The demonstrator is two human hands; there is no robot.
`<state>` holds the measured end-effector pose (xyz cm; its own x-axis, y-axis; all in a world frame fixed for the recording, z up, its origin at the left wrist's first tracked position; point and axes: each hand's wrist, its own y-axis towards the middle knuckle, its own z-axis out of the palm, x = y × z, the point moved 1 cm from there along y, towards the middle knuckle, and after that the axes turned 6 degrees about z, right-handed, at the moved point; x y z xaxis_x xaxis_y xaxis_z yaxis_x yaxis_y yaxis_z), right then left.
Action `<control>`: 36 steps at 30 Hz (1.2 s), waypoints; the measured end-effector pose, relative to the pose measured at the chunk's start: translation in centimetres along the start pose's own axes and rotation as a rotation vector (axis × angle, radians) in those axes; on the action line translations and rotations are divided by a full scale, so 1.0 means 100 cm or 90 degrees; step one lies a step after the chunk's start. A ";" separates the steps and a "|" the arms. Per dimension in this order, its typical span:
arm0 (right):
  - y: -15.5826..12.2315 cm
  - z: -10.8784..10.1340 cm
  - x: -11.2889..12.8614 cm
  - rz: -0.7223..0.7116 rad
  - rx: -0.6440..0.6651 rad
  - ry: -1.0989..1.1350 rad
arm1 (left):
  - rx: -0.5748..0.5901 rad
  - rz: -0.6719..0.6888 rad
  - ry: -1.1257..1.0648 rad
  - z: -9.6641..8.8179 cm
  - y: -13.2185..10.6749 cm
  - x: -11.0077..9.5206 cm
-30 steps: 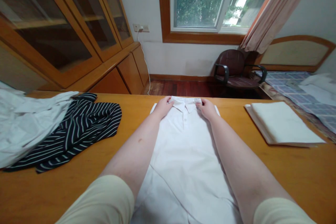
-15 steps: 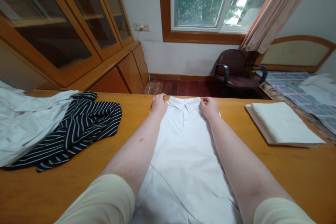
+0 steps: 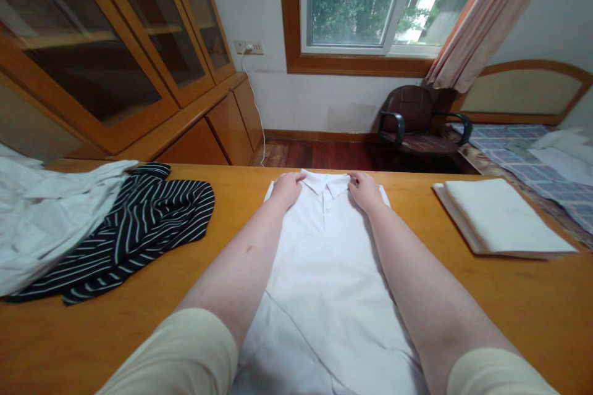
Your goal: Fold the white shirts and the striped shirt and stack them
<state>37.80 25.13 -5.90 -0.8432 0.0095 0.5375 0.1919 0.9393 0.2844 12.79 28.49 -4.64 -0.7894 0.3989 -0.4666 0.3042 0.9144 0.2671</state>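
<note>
Both of my hands have closed in on the collar (image 3: 315, 182) since half a second ago: my left hand (image 3: 286, 189) has slid inward from the shoulder to the collar's left side, and my right hand (image 3: 365, 190) has come in a little from just beside its right corner. The white shirt (image 3: 324, 265) lies front side up on the table (image 3: 231, 216), stretched out between my forearms. Its collar is by the table's far edge, with a button (image 3: 327, 210) below the collar opening, and its near end runs out of view below me.

My left thumb and fingers are held narrow at the collar's edge, and my right thumb and finger sit close together on its other corner; I can't tell whether either hand is really pinching the cloth.

To my left, a striped garment (image 3: 162, 210) lies rumpled against some white clothing (image 3: 50, 203). A folded white cloth (image 3: 504, 216) rests on the table to my right, well apart from the shirt. Beyond the table I see a chair (image 3: 407, 108) near a bed (image 3: 514, 142).
</note>
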 end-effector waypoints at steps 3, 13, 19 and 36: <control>0.000 0.000 0.001 0.046 -0.004 -0.017 | -0.027 -0.012 -0.011 0.002 0.002 0.003; -0.001 -0.008 0.002 0.155 -0.013 -0.010 | -0.017 -0.105 0.099 0.001 0.004 0.004; -0.001 -0.007 -0.002 0.182 -0.039 0.043 | 0.014 -0.102 0.100 0.003 0.001 0.004; 0.018 -0.019 -0.047 0.416 -0.270 0.766 | -0.066 -0.131 -0.085 0.004 0.009 0.029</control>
<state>43.02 26.15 -6.41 0.3423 -0.1009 0.9342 0.6859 0.7064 -0.1750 11.06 30.52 -6.09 -0.7497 0.2164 -0.6254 0.0827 0.9682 0.2359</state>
